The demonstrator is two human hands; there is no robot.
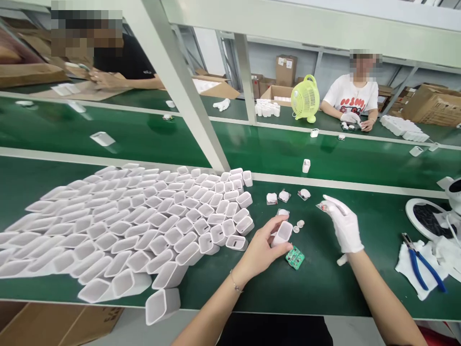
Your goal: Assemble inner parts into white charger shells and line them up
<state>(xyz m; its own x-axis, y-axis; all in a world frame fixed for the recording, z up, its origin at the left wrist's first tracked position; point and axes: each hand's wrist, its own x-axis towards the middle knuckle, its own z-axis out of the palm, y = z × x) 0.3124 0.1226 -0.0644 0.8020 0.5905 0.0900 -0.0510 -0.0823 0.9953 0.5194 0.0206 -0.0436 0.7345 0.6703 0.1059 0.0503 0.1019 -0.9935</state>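
My bare left hand grips a white open-ended housing, its opening facing up. A green circuit board lies just below that hand. My right hand, in a white glove, pinches a small board with reddish and white parts at its fingertips. Between the hands are small white discs. Farther back, boards topped with white pieces rest on the green table. To the left stand several rows of white housings, open ends up.
Blue-handled pliers lie on a white cloth at the right, near a round white device. Housings ride on the green belt behind the table rail. Two people sit across it, one beside a green fan. A slanted post rises at the back.
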